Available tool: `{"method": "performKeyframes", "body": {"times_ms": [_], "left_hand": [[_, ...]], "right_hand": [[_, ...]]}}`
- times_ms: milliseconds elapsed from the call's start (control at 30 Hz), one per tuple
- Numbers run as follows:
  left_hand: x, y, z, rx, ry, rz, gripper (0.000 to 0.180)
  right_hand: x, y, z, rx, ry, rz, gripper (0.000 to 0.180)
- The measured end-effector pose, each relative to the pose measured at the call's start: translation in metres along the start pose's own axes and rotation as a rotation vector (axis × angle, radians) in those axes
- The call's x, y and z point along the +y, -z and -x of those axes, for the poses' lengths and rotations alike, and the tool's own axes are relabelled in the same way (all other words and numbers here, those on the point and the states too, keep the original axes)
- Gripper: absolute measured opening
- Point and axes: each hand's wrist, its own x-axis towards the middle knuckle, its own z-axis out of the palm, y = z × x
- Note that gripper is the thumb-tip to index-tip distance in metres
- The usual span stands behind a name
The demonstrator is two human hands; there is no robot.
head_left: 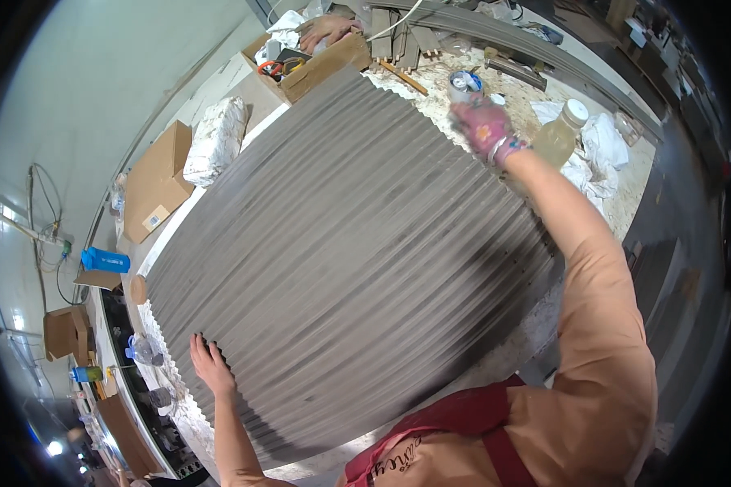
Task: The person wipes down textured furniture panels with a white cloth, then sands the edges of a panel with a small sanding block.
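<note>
A large grey-brown ribbed panel [325, 252], with wavy ends, lies across the worktable. It looks like many narrow strips side by side. My left hand [212, 367] is bare and rests on the panel's near left edge, fingers stretched out and holding nothing. My right hand [485, 130] wears a pink flowered glove and is at the panel's far right edge, beside an open tin can [464, 84] with a blue rim. Its fingers look curled in and are somewhat blurred; what they hold, if anything, is hidden.
A capped bottle of yellowish liquid [562, 134] and white cloths [605, 154] stand right of my glove. At the back are a cardboard box of tools [325, 69] and a wooden stick [404, 78]. A white wrapped bundle [217, 140] and cardboard [161, 178] lie left.
</note>
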Motion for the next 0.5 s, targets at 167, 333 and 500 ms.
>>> {"method": "performKeyframes", "body": {"times_ms": [167, 333, 500], "left_hand": [[-0.004, 0.001, 0.002, 0.018, -0.023, 0.001, 0.044], [0.002, -0.003, 0.002, 0.019, -0.013, 0.023, 0.044], [-0.001, -0.004, 0.001, 0.017, -0.027, 0.018, 0.044]], "right_hand": [[-0.029, 0.018, 0.016, 0.053, 0.393, 0.167, 0.033], [0.006, 0.024, 0.0, 0.089, 0.18, 0.151, 0.029], [-0.026, 0.023, 0.088, -0.091, 0.223, 0.002, 0.034]]}}
